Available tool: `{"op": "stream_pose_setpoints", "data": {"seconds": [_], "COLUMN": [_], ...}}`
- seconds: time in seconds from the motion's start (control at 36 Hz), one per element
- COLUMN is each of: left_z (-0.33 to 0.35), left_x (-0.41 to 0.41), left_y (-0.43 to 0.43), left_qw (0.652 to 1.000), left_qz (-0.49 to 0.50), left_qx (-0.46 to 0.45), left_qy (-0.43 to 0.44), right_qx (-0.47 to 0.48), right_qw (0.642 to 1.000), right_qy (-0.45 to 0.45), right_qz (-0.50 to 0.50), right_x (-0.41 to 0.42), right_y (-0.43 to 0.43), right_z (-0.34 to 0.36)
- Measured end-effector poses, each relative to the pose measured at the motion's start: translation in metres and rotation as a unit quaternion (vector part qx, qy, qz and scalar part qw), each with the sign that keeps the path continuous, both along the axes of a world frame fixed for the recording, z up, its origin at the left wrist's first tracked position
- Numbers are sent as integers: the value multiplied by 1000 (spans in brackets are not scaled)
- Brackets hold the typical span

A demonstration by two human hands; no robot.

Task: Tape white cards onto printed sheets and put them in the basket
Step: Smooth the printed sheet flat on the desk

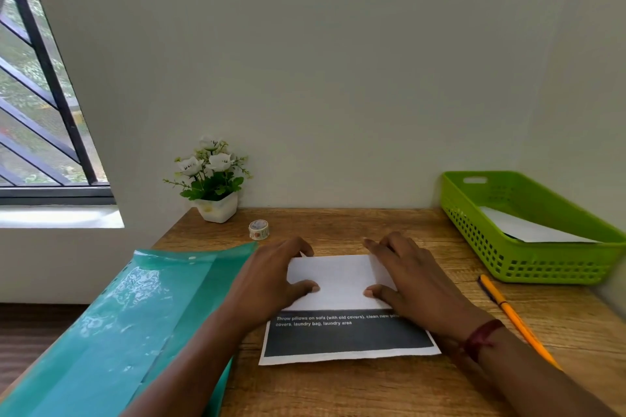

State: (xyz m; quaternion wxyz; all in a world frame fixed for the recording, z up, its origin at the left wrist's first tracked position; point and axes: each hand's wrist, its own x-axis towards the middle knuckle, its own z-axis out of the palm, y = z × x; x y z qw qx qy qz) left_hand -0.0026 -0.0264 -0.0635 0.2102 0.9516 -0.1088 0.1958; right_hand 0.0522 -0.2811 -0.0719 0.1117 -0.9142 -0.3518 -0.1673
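Observation:
A printed sheet [349, 337] with a dark block and white text lies on the wooden desk in front of me. A white card [333, 278] lies on its upper half. My left hand [271, 278] presses the card's left side with flat fingers, thumb on the card. My right hand [410, 276] presses the card's right side the same way. A small roll of patterned tape [258, 229] stands behind the hands. At the right stands the green basket [548, 264] with a white sheet [528, 228] lying in it.
A teal plastic folder [128, 325] lies at the left, overhanging the desk edge. An orange pencil [515, 316] lies to the right of the sheet. A white pot of flowers [213, 186] stands at the back against the wall.

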Motion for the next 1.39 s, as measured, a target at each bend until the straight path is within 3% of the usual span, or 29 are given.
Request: {"op": "stream_pose_setpoints", "data": {"seconds": [0.11,0.33,0.67,0.89,1.03,1.39], "left_z": [3,10,5,4,-3,-22], "left_x": [-1,-6,-6,-10,-17,-18], "left_y": [2,5,-1,-12,-25,-41], "left_qw": [999,998,989,972,937,928], "left_qz": [-7,-32,2,0,-14,-29], "left_qx": [-10,-24,99,169,254,266], "left_qy": [-43,-38,106,165,239,260], "right_qx": [54,117,-8,-104,-190,-129], "right_qw": [998,992,999,982,963,969], "right_qy": [-28,-47,43,156,192,210], "right_qz": [12,27,-10,-12,-11,7], "right_x": [2,-3,-8,-19,-24,-36], "right_y": [0,0,1,7,15,39], "right_z": [4,13,8,8,-9,-19]}}
